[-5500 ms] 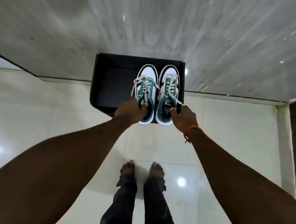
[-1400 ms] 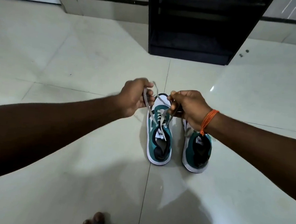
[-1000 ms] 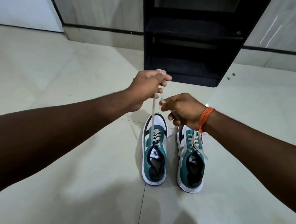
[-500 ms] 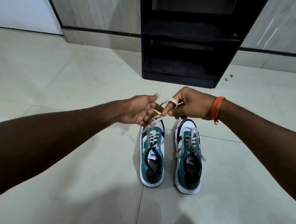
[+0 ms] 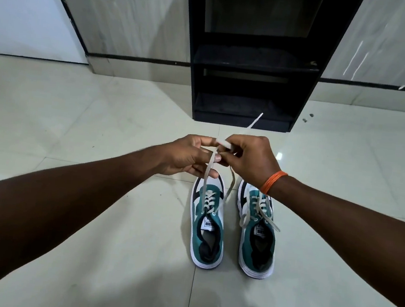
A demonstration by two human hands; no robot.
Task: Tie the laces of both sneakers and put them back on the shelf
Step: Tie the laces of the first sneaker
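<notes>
Teal, white and black pair of sneakers, standing side by side on the pale glossy tiled floor (image 5: 99,122), toes toward the shelf. Left sneaker (image 5: 207,225): white laces (image 5: 208,171) drawn up taut from the top eyelets into both hands above the toe; one loose end (image 5: 255,120) sticks up past the right hand in front of the shelf base. Right sneaker (image 5: 257,236): laces untied, ends lying slack over the sides of the upper. Tongue labels (image 5: 208,225) on both: white patches with dark print, too small to read. Left hand (image 5: 191,156): grip pinched narrow on one lace strand between thumb and fingers. Right hand (image 5: 251,158): grip closed on the other strand, which is wrapped flat over a finger; orange thread band (image 5: 273,182) on that wrist. Hands touching each other, covering the left sneaker's toe cap and part of the right's. Black shelf (image 5: 253,61): open-fronted unit against a grey marbled wall (image 5: 136,14), well beyond the sneakers, tiers dark. Two small dark specks (image 5: 307,117) on the floor beside its right foot.
</notes>
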